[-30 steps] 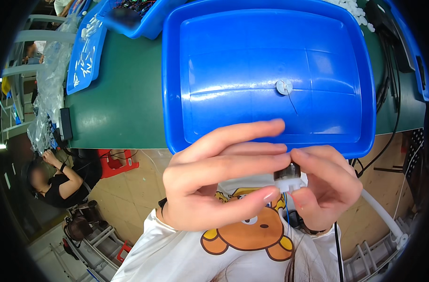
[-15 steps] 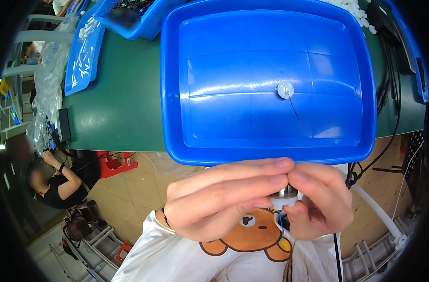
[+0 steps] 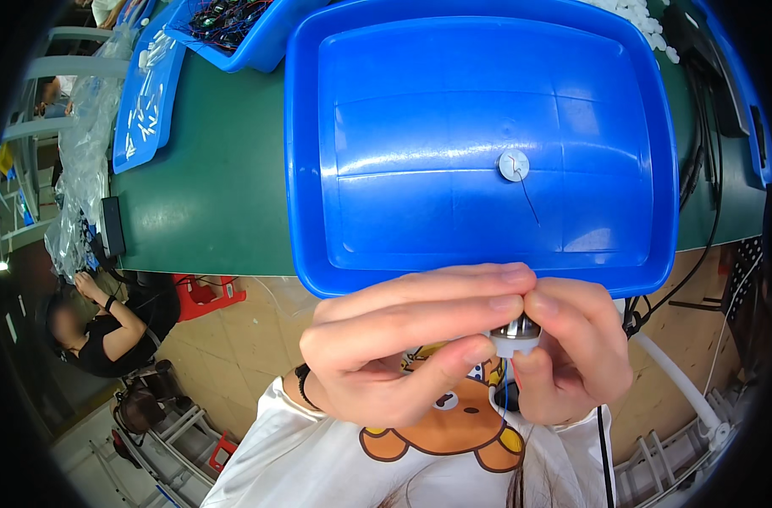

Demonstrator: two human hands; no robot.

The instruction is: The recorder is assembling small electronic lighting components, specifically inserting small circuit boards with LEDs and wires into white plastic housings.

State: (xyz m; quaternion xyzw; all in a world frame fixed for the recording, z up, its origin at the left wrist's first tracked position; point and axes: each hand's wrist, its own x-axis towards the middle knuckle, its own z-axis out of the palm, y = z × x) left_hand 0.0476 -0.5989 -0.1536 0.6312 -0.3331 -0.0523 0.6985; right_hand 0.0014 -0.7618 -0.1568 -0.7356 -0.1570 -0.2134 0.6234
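Note:
A small motor [image 3: 520, 328], with a shiny metal can and a white end cap, is pinched between both my hands in front of my chest. My left hand [image 3: 394, 347] comes from the left, its long fingertips on the metal top and its thumb beside the white cap. My right hand [image 3: 581, 347] grips it from the right, index finger on top and thumb under the cap. A blue wire [image 3: 506, 385] hangs down from the motor. Just beyond my fingers lies the large blue tray [image 3: 306, 169], holding a round silver part [image 3: 514, 165] with a thin dark wire.
On the green table [image 3: 208, 169] a narrow blue tray [image 3: 122, 144] holds white pieces, and a blue bin [image 3: 267, 51] holds wired motors. White parts [image 3: 640, 21] and black cables [image 3: 699, 127] lie at the right. A person [image 3: 107, 330] sits at the left.
Both hands have risen slightly with the motor. My left thumb has moved up and shows more plainly beside the cap; the red wire is now mostly hidden.

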